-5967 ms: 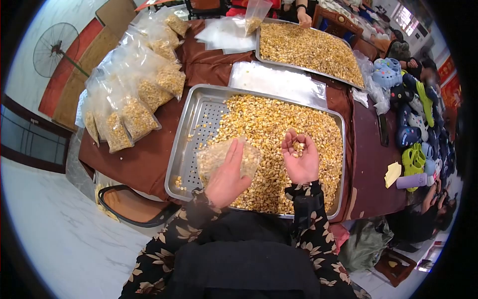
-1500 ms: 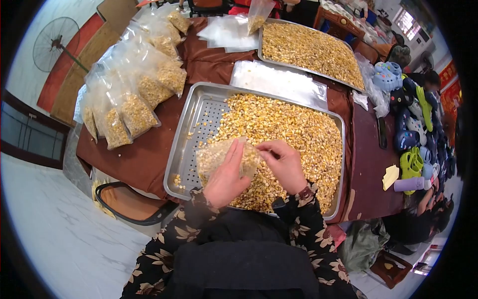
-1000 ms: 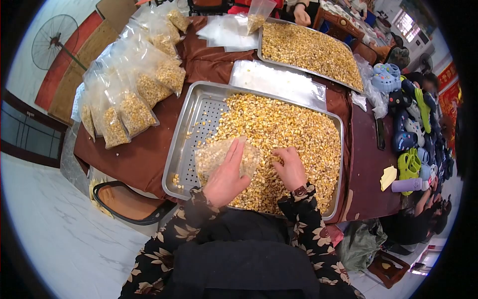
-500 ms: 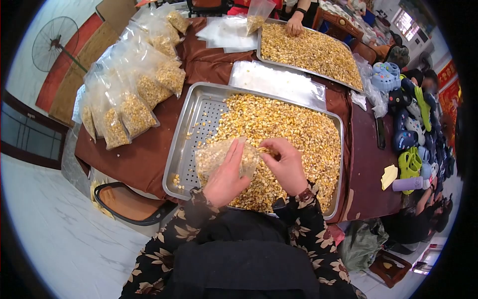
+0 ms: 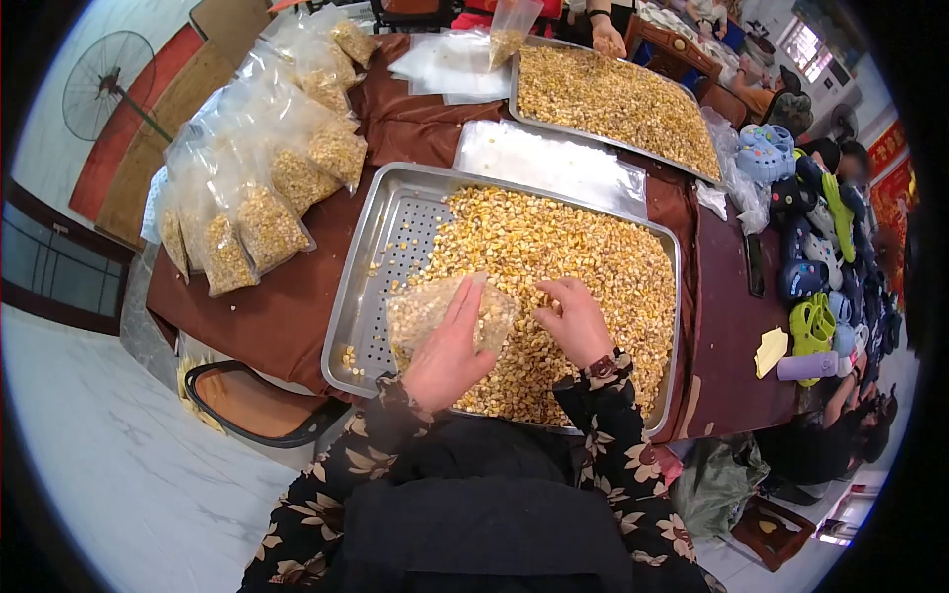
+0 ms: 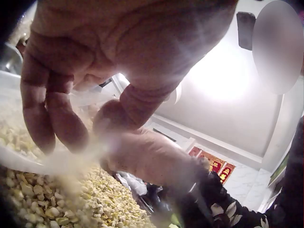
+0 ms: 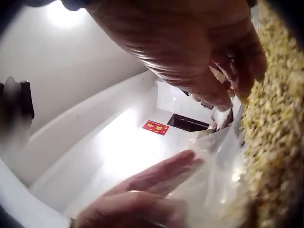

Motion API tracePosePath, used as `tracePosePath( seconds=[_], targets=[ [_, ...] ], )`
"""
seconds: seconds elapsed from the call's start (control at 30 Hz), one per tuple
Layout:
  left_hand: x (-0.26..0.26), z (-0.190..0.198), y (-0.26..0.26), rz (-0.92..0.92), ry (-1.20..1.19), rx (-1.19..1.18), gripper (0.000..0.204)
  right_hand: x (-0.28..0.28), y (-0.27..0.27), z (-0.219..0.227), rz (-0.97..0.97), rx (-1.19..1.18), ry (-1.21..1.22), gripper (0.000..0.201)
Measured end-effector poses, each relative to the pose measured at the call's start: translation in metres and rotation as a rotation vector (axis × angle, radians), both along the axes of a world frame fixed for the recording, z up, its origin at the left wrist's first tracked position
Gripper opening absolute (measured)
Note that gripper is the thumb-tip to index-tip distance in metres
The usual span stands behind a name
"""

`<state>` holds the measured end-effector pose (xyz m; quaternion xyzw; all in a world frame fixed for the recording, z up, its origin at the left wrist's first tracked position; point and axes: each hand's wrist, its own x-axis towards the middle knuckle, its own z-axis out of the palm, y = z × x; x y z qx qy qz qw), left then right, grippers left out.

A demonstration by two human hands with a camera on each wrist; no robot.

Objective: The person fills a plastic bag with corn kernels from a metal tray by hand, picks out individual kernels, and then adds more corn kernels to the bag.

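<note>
In the head view my left hand [image 5: 447,358] holds a clear plastic bag [image 5: 407,314] with some kernels in it, over the left part of a steel tray [image 5: 332,326]. In the left wrist view its bent fingers [image 6: 66,118] lie at the bag's edge. My right hand [image 5: 581,331] is just right of the bag, fingers bent above the heap of corn kernels [image 5: 593,247]. The right wrist view has this hand [image 7: 190,52] with yellow bits between thumb and fingers. The bag [image 7: 213,185] appears below it, beside my left hand [image 7: 137,206].
Filled bags [image 5: 272,225] stand at the left. Flat empty bags [image 5: 554,163] lie behind my tray, near a second tray of corn [image 5: 613,104] where another person's hand [image 5: 607,38] hovers. Clogs [image 5: 813,321], a purple bottle [image 5: 807,368] and a phone [image 5: 755,265] are at the right.
Since half a second ago my right hand has moved slightly right, away from the bag's mouth. My left hand and the bag have stayed put. The other person's hand has lifted off the corn.
</note>
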<state>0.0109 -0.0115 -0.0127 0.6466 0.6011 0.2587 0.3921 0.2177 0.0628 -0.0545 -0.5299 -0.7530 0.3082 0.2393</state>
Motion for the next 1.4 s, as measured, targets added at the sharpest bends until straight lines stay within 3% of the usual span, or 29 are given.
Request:
tracePosePath(
  seconds=[0.07, 0.13, 0.3, 0.37, 0.43, 0.57, 0.77, 0.83, 0.9, 0.97, 1.17, 1.23, 1.27, 1.4],
  targets=[
    [0.000, 0.000, 0.000, -0.009, 0.038, 0.048, 0.084, 0.001, -0.005, -0.007, -0.009, 0.050, -0.092, 0.036],
    [0.001, 0.006, 0.002, 0.008, -0.037, -0.059, 0.083, -0.007, -0.011, -0.010, 0.034, 0.156, -0.198, 0.043],
    [0.000, -0.006, 0.000, 0.005, -0.015, 0.080, 0.080, -0.026, -0.027, -0.007, 0.097, 0.066, -0.222, 0.038],
    [-0.002, -0.004, -0.001, 0.007, -0.003, 0.104, 0.081, -0.025, -0.026, -0.018, 0.018, 0.016, -0.131, 0.033],
    [-0.002, 0.005, -0.001, 0.006, -0.029, -0.049, 0.082, -0.018, -0.023, -0.024, 0.004, -0.015, -0.077, 0.029],
    [-0.002, 0.000, -0.003, 0.009, -0.003, 0.027, 0.080, -0.004, -0.017, -0.019, -0.091, -0.044, 0.128, 0.020],
    [0.000, -0.002, -0.002, 0.003, 0.035, 0.055, 0.079, -0.020, -0.019, 0.043, -0.184, -0.150, 0.359, 0.014],
    [-0.001, -0.003, -0.002, -0.006, 0.043, 0.067, 0.080, -0.032, -0.022, 0.053, -0.106, -0.061, 0.461, 0.013],
    [-0.002, -0.007, -0.003, -0.006, 0.019, 0.080, 0.081, -0.036, -0.023, 0.058, -0.019, -0.016, 0.394, 0.014],
    [-0.003, -0.006, -0.003, -0.003, -0.007, 0.091, 0.082, -0.039, -0.026, 0.062, 0.103, -0.130, 0.359, 0.017],
    [-0.001, -0.001, -0.002, 0.007, -0.009, 0.012, 0.081, -0.009, -0.009, 0.037, -0.057, -0.142, 0.321, 0.019],
    [-0.001, 0.000, -0.002, 0.011, -0.021, -0.009, 0.080, 0.007, -0.004, 0.020, -0.059, -0.026, 0.105, 0.022],
    [0.000, 0.000, -0.002, 0.011, -0.023, -0.009, 0.080, 0.015, -0.002, 0.017, -0.040, -0.084, -0.028, 0.033],
    [0.000, -0.003, -0.001, 0.004, -0.016, 0.001, 0.081, 0.021, -0.016, -0.005, -0.061, 0.024, -0.195, 0.044]
  ],
)
